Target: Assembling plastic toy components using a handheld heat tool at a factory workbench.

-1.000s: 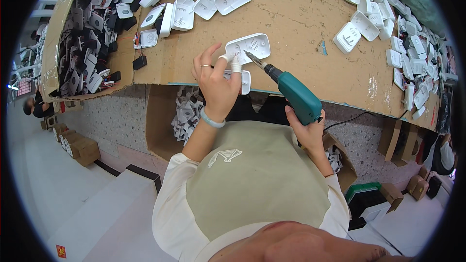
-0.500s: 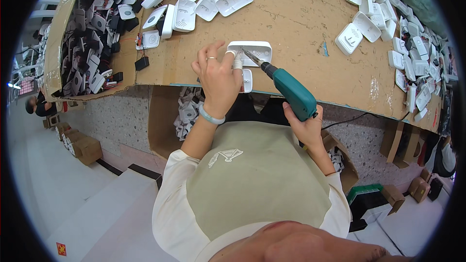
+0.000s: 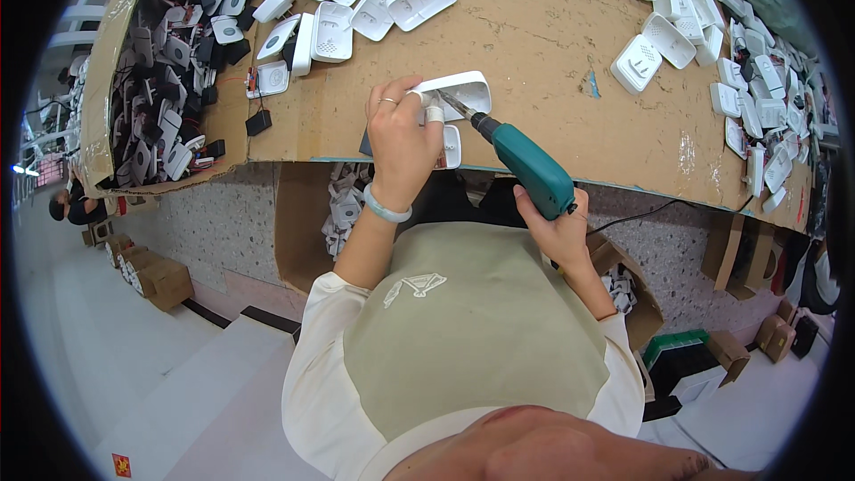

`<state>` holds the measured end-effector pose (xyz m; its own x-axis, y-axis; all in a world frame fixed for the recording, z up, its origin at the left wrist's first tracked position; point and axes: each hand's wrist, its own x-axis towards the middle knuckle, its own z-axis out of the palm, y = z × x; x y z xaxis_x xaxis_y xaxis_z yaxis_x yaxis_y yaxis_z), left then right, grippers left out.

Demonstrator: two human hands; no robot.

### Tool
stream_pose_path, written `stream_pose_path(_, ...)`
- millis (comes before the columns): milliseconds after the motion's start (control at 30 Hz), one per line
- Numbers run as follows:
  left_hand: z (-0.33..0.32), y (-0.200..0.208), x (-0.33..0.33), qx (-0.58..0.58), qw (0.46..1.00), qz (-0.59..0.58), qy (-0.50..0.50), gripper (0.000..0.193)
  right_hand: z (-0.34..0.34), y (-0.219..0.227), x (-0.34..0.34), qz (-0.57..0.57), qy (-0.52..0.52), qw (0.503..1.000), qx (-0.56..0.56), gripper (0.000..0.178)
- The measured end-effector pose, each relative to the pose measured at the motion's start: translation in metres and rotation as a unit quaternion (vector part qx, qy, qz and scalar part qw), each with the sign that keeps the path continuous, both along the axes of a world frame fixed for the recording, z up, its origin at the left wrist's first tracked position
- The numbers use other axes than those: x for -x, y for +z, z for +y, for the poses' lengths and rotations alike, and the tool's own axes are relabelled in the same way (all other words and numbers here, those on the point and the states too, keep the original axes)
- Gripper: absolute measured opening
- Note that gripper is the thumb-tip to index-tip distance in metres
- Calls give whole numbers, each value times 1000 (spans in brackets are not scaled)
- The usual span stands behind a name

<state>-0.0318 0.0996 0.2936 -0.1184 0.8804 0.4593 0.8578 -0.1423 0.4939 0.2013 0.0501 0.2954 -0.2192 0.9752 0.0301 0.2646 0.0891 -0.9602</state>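
Note:
My right hand (image 3: 563, 230) is wrapped round the rear end of a teal electric screwdriver (image 3: 533, 165). Its metal nose slants up and left into an open white plastic shell (image 3: 472, 89) on the cardboard-covered table. The shell's left end is gripped by the fingers of my left hand (image 3: 399, 134), two of them wrapped in white tape. Those fingers hide the bit's tip and whatever sits beneath it. Just below the shell, a small white part (image 3: 452, 147) lies by the table's near edge, partly behind my left hand.
At the left, a cardboard box (image 3: 111, 116) holds many white and black parts with wires. Several empty white shells (image 3: 423, 0) lie beyond my left hand. More white housings (image 3: 637, 64) are heaped at the right. A dark cord (image 3: 637, 216) trails rightward under the table edge.
The white shell has turned slightly, its right end now higher than its left. Both hands and the screwdriver keep nearly the same place, and the whole view has shifted a little.

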Motion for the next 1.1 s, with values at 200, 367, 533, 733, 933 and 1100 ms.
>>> stream_pose_path(200,1,1,-2,7,1000,-19,20,12,4,1,4,-12,11,1000,-14,17)
stream_pose_path(367,4,-1,-2,-3,999,-9,33,11,6,1,7,-16,12,1000,-23,17)
stream_pose_path(533,3,2,-5,-7,999,9,34,10,7,2,6,-17,20,999,-31,17)
stream_pose_path(733,1,3,-5,-3,999,13,31,11,8,0,6,-17,18,999,-36,16)
stream_pose_path(933,0,4,-6,11,999,12,33,12,9,1,5,-20,21,999,-38,17)
stream_pose_path(1100,0,2,-6,10,999,29,37,12,9,2,5,-16,18,999,-39,16)
